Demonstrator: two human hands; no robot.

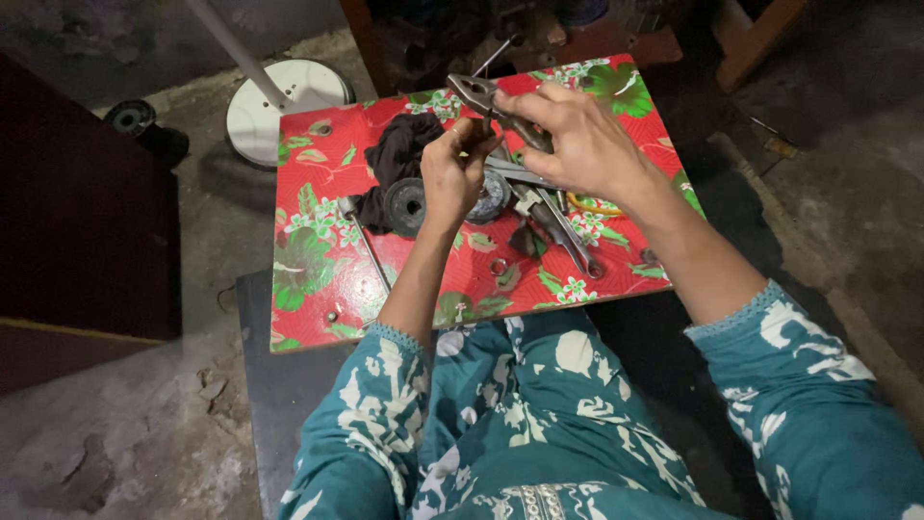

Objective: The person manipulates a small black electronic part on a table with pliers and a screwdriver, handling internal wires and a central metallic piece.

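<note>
1. Bench (318, 289): I see a small bench with a red floral covering, directly ahead of my knees. All places below are given from this bench.
2. Right hand (582, 144): raised above the far half of the bench, grip closed around the handles of the pliers.
3. Pliers (478, 96): dark metal, held just above the bench's far edge, head pointing away to the far left, handles hidden in my right palm.
4. Left hand (450, 178): above the middle of the bench, fingers curled shut just below the pliers' head. It seems to pinch something small, but I cannot tell what; the part is hidden by the fingers.
5. Black disc (405, 205): round, with a centre hole, lying on the bench just left of my left hand.
6. Dark cloth (399, 154): bunched on the bench's far-left part, touching the black disc.
7. Grey wheel (493, 197): lying on the bench, partly covered by my left hand.
8. Screwdriver (366, 246): long thin shaft, lying on the left half of the bench, running toward its near edge.
9. Loose metal tools (568, 236): a pile on the bench's right half, beneath my right wrist.
10. White round base (289, 101): on the floor beyond the bench's far-left corner, with a pale pole rising from it.
</note>
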